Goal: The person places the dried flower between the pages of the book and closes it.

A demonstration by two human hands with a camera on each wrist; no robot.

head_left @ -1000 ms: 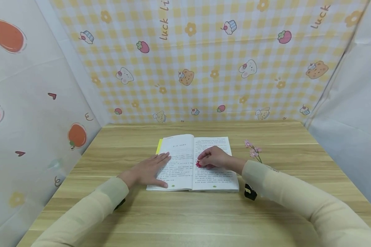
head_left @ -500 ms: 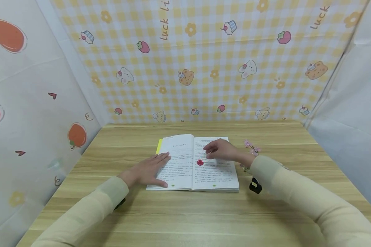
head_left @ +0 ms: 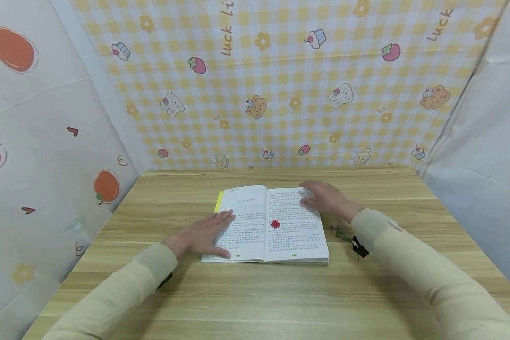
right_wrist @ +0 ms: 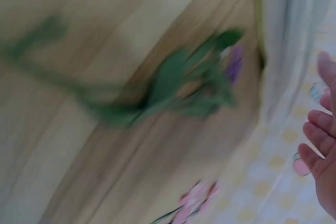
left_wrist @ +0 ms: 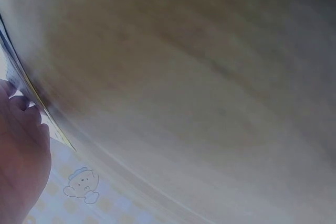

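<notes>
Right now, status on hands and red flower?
Left hand resting on left page. Right hand empty at upper corner of right page. Red flower on right page, nothing covering it.

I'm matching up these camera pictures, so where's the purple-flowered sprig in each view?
Head: purple-flowered sprig, on the table just right of the book.
Left wrist: not in it.
Right wrist: blurred, from the left edge past the middle.
Shared landmark: the book, central in head, at the left edge in left wrist, upper right in right wrist.

Print [head_left: 295,241] on the book [head_left: 248,192] is too small to read.
</notes>
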